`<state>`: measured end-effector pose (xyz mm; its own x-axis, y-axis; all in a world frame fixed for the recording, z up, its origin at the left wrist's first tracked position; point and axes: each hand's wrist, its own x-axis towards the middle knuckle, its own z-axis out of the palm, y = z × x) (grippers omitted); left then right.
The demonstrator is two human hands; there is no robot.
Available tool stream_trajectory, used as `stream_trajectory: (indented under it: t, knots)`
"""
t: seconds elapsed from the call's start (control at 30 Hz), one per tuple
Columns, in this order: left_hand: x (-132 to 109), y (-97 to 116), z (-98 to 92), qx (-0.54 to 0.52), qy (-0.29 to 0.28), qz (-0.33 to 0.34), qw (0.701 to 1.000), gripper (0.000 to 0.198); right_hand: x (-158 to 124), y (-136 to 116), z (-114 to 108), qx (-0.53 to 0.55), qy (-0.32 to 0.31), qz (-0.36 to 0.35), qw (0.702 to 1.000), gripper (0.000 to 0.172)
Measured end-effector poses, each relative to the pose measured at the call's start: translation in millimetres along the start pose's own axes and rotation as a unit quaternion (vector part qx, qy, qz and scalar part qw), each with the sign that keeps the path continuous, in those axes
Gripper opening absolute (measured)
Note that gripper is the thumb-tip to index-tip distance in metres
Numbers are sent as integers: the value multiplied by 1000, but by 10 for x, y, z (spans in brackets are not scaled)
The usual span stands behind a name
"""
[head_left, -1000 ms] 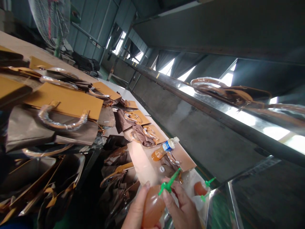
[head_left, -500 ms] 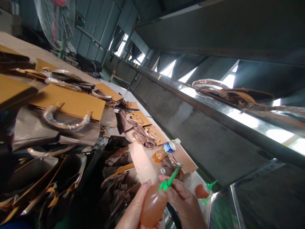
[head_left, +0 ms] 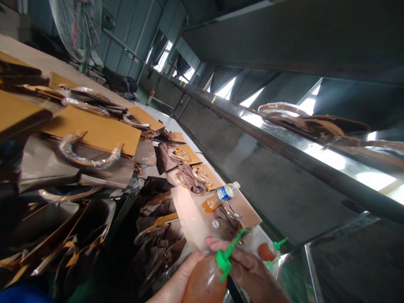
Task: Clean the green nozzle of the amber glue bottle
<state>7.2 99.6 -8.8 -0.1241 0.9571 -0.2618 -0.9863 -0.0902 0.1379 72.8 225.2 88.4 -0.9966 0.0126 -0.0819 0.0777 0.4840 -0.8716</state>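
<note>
A squeeze bottle (head_left: 202,280) of amber-orange liquid is at the bottom of the view, its lower end cut off by the frame. My left hand (head_left: 176,277) wraps around its left side, thumb toward the top. The bottle's green nozzle cap (head_left: 224,260) points up and to the right. My right hand (head_left: 252,269) closes in around the neck and cap from the right, fingers curled behind the nozzle; their exact contact is partly hidden. Beyond the hands, a clear drink bottle (head_left: 219,198) with a blue label and orange liquid lies near a small white cap (head_left: 216,224).
Another squeeze bottle (head_left: 267,251) with green fittings lies to the right. Brown-and-tan handbags (head_left: 94,130) with plastic-wrapped handles cover the table at left, with more on racks below. A metal shelf (head_left: 284,147) holds straps on the right. A large fan (head_left: 75,29) stands at the back.
The squeeze bottle and its green nozzle have come slightly lower and nearer, and the nozzle has shifted right. My right hand has moved down and right with it.
</note>
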Motion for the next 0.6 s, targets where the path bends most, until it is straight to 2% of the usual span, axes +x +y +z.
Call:
stream_trajectory:
  t: [0.07,0.13,0.27,0.33,0.43,0.53,0.6]
  knots:
    - [-11,9,-3,-6,-6,1,1000,44,-21,-99,-2,-11,-18,41,999,39]
    - [-35,31,-4,-10,-9,-3,1000,43,-37,-143,14,-29,-4,63,998,43]
    - [-91,76,-17,-4,-9,-10,1000,41,-16,8,42,62,44,3,997,51]
    - [-94,77,-28,-1,-11,-6,1000,42,10,117,40,85,55,-31,994,43]
    - [-46,39,-43,-2,-16,7,1000,47,36,172,25,33,62,-68,995,26]
    - [33,-27,-52,-6,-24,25,999,47,33,95,-10,3,19,-89,996,25]
    - [72,-68,-46,-11,-28,34,999,42,19,22,-47,-9,-21,-74,997,24]
